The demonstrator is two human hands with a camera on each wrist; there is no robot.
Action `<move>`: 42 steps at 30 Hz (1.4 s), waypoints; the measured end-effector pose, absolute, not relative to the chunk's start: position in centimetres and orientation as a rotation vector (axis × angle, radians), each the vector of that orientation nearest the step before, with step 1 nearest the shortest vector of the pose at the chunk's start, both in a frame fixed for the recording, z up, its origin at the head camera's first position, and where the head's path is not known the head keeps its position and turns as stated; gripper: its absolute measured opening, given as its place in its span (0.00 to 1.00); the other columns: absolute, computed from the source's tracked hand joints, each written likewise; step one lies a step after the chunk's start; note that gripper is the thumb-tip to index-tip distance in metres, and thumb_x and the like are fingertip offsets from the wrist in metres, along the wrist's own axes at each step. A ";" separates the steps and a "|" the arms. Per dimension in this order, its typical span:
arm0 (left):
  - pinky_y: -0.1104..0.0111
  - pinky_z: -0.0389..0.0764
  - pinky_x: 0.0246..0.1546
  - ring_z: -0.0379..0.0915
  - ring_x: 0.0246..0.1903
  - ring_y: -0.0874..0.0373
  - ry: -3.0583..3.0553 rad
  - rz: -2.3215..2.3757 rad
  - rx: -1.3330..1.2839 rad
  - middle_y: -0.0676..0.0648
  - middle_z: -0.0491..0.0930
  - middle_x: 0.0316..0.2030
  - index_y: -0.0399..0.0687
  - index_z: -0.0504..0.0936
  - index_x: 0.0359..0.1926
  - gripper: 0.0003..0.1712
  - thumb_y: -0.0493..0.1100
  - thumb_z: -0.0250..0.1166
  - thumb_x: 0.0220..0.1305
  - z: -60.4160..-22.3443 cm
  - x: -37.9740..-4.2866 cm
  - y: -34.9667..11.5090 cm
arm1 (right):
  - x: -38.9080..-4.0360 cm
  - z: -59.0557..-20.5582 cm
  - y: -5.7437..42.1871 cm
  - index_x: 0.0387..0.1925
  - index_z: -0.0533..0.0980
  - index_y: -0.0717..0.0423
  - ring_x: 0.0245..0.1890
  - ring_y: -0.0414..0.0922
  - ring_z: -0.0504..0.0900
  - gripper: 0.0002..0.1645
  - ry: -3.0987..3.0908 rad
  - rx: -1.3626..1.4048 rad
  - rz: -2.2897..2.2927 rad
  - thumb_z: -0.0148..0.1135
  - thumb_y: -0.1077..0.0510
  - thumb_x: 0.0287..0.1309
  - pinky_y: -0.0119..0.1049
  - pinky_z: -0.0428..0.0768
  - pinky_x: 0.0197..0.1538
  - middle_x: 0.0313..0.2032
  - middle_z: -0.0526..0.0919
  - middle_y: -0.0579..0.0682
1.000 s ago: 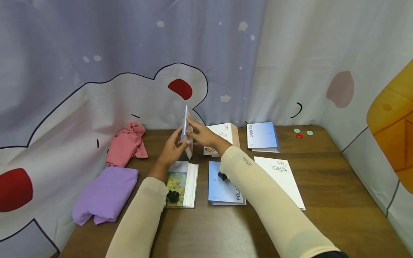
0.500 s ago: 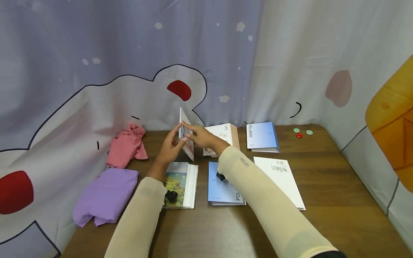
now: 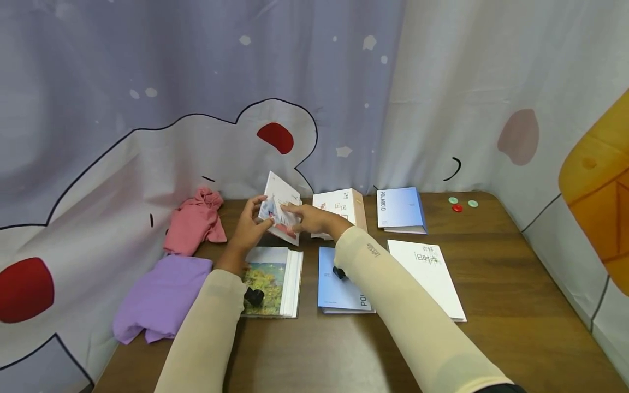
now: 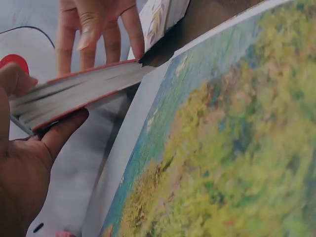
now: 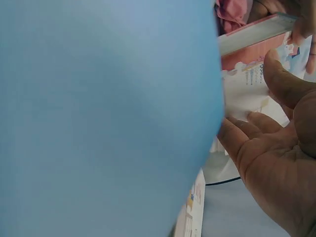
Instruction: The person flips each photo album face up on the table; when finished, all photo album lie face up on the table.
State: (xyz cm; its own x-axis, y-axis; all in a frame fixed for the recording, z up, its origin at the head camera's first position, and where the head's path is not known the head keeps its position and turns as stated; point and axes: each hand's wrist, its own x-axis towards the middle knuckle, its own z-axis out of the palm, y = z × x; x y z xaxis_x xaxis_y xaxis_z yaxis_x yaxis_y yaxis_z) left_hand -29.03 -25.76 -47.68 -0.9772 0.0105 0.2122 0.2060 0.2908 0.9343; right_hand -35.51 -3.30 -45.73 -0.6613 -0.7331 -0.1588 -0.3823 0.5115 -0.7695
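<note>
A thick book [image 3: 274,189] with a white, pink-banded cover is held tilted above the back left of the table. My left hand [image 3: 247,232] grips its left side, thumb on one side and fingers beneath, as the left wrist view shows. My right hand [image 3: 316,219] touches the cover from the right with its fingers and thumb extended. In the right wrist view, the thumb of this hand [image 5: 276,158] lies over the cover's printed lower part. Below the hands lies a book with a painted landscape cover [image 3: 265,281], its white page edges [image 3: 292,284] facing right.
Right of the painted book lies a blue Polaroid album [image 3: 336,295], partly under my right sleeve. A white book [image 3: 425,273], another blue album [image 3: 400,206] and a thick white book [image 3: 355,203] lie around it. Pink cloth [image 3: 194,221], purple cloth [image 3: 162,292] and small buttons [image 3: 457,208] flank them.
The held book has turned from nearly edge-on to show its white cover and has come slightly lower. My right hand has moved from its upper edge onto the cover.
</note>
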 end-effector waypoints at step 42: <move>0.41 0.55 0.85 0.47 0.87 0.37 -2.788 -1.497 0.423 0.36 0.57 0.86 0.50 0.71 0.82 0.30 0.43 0.60 0.84 -50.0 -29.0 -29.7 | -35.9 -43.1 10.1 0.90 0.49 0.38 0.90 0.61 0.45 0.53 2.516 -0.706 -0.924 0.66 0.39 0.76 0.65 0.50 0.88 0.89 0.48 0.52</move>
